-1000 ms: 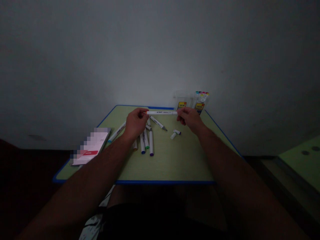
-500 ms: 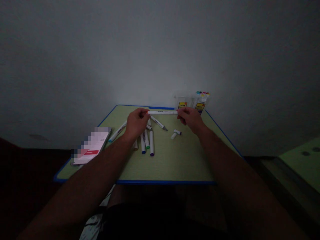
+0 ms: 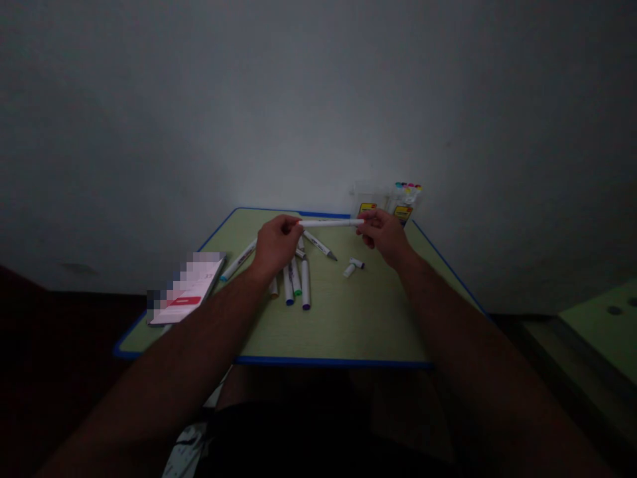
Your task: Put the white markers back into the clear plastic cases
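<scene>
A white marker (image 3: 331,224) is held level above the table, with one end in each hand. My left hand (image 3: 279,244) pinches its left end, where a bit of orange shows at the fingertips. My right hand (image 3: 384,234) is closed on the right end. Below and around my left hand lie several white markers with coloured ends, among them a purple-ended marker (image 3: 306,285) and a blue-ended marker (image 3: 288,284). An uncapped marker (image 3: 321,245) with a grey tip points to the right. Two loose caps (image 3: 350,270) rest on the table below my right hand.
The pale green table (image 3: 368,325) has a blue edge and stands against a grey wall. A tablet-like device (image 3: 192,292) with a lit screen lies at the left. Behind my right hand are a clear case (image 3: 368,196) and another case of markers (image 3: 407,196).
The marker has turned about its length, so its printing now sits at the upper edge. Both hands keep their hold. The whole view has shifted slightly.
</scene>
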A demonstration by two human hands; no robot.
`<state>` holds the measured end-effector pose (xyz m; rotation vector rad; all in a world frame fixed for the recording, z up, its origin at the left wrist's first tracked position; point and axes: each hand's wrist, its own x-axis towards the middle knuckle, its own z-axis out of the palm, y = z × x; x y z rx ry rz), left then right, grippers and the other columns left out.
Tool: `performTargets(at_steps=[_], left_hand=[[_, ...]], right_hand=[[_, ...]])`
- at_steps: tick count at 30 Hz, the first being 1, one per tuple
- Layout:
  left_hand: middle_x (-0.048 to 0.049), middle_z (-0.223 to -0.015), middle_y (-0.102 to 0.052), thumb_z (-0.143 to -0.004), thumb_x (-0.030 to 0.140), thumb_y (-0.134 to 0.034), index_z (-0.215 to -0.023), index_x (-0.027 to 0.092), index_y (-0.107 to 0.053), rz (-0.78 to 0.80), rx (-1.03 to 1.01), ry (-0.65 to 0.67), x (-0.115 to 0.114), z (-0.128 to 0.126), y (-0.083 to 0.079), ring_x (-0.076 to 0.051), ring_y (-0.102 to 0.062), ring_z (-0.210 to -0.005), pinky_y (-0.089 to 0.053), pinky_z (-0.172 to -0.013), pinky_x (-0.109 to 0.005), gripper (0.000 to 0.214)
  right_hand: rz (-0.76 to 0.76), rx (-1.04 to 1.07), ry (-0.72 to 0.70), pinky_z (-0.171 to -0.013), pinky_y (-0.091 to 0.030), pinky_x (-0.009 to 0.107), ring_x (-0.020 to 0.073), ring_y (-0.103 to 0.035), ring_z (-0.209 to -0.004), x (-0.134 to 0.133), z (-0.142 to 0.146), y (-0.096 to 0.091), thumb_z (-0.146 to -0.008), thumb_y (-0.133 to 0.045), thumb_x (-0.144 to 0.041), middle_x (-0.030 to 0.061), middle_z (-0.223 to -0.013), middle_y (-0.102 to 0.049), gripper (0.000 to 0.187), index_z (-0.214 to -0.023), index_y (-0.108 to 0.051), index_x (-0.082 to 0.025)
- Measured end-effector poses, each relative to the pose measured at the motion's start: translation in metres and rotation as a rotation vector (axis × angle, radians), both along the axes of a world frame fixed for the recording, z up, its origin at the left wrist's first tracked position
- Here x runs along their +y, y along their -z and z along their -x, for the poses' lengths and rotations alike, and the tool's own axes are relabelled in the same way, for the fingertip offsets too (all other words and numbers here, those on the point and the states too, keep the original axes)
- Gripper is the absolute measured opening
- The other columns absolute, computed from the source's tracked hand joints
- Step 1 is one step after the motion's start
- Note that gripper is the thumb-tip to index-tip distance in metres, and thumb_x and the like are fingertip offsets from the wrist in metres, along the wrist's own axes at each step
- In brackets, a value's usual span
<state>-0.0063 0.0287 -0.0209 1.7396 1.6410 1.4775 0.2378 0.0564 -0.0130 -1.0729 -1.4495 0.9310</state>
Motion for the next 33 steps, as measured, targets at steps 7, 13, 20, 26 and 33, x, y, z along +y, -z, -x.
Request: performTargets(at_steps=[7, 13, 20, 26, 33], left_hand=[[-0.0052, -0.081, -0.073, -0.08, 0.04, -0.062, -0.093, 0.018, -0.074, 0.0, -0.01, -0.004, 0.0014, 0.0003, 0.0016, -0.018, -0.064, -0.073, -0.047, -0.067, -0.03, 0.028], [-0.0043, -0.073, -0.07, -0.082, 0.043, -0.058, -0.081, 0.018, -0.072, 0.014, -0.01, 0.001, 0.002, 0.0006, 0.0013, -0.018, -0.061, -0.069, -0.045, -0.063, -0.029, 0.029], [-0.0031, -0.07, -0.07, -0.085, 0.049, -0.055, -0.077, 0.018, -0.072, 0.014, -0.004, 0.017, -0.0007, -0.0001, -0.0001, -0.017, -0.062, -0.065, -0.044, -0.061, -0.029, 0.036], [-0.0041, -0.069, -0.071, -0.088, 0.052, -0.051, -0.075, 0.018, -0.073, 0.027, -0.003, 0.028, -0.0046, -0.0019, -0.0039, -0.017, -0.063, -0.064, -0.044, -0.061, -0.029, 0.042], [-0.0035, -0.063, -0.069, -0.089, 0.056, -0.049, -0.07, 0.019, -0.071, 0.042, 0.002, 0.036, -0.0058, -0.0014, -0.0032, -0.017, -0.062, -0.059, -0.043, -0.059, -0.03, 0.047]], right_hand=[[0.004, 0.039, -0.008, -0.038, -0.031, 0.02, 0.0062, -0.045, -0.041, 0.0025, -0.0005, 0.001, -0.072, -0.071, -0.028, -0.0037, -0.063, -0.063, 0.022, -0.088, -0.06, -0.019], [0.016, 0.027, -0.004, -0.038, -0.032, 0.02, 0.0065, -0.046, -0.042, 0.0012, -0.0003, -0.0009, -0.077, -0.07, -0.036, -0.0039, -0.06, -0.061, 0.021, -0.081, -0.058, -0.019], [0.002, 0.005, 0.007, -0.038, -0.033, 0.02, 0.0065, -0.046, -0.042, 0.0006, -0.0013, -0.0009, -0.081, -0.068, -0.048, -0.0033, -0.058, -0.059, 0.031, -0.074, -0.058, -0.02], [0.004, 0.002, -0.001, -0.038, -0.033, 0.02, 0.0062, -0.045, -0.042, 0.0002, -0.0018, -0.0013, -0.084, -0.064, -0.056, -0.0031, -0.057, -0.057, 0.04, -0.07, -0.055, -0.02], [-0.001, 0.013, -0.014, -0.037, -0.033, 0.021, 0.007, -0.045, -0.04, 0.0024, -0.0028, 0.0007, -0.085, -0.062, -0.06, -0.0025, -0.055, -0.056, 0.044, -0.067, -0.056, -0.02]])
